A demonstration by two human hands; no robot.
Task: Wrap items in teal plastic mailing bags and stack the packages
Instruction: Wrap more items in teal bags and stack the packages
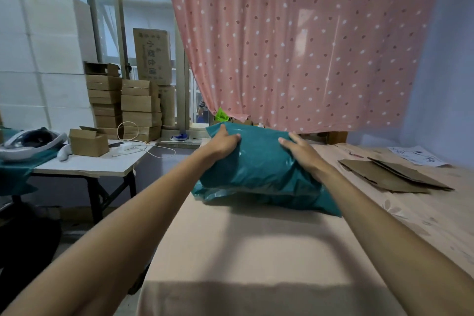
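Note:
A plump teal plastic package (259,161) lies on top of another teal package (307,201), whose edge shows beneath it, on the pink-covered surface (243,251). My left hand (225,140) grips the top package's far left corner, thumb on the upper face. On its right side rests my right hand (298,149), fingers spread flat against the plastic. Both arms reach far forward. What is inside the packages is hidden.
Flattened brown cardboard pieces (392,174) and a printed paper (416,156) lie at the right. A white side table (97,164) on the left carries a small open carton (88,141), a cable and a white device. Stacked cartons (141,108) stand behind; a pink dotted curtain (307,46) hangs ahead.

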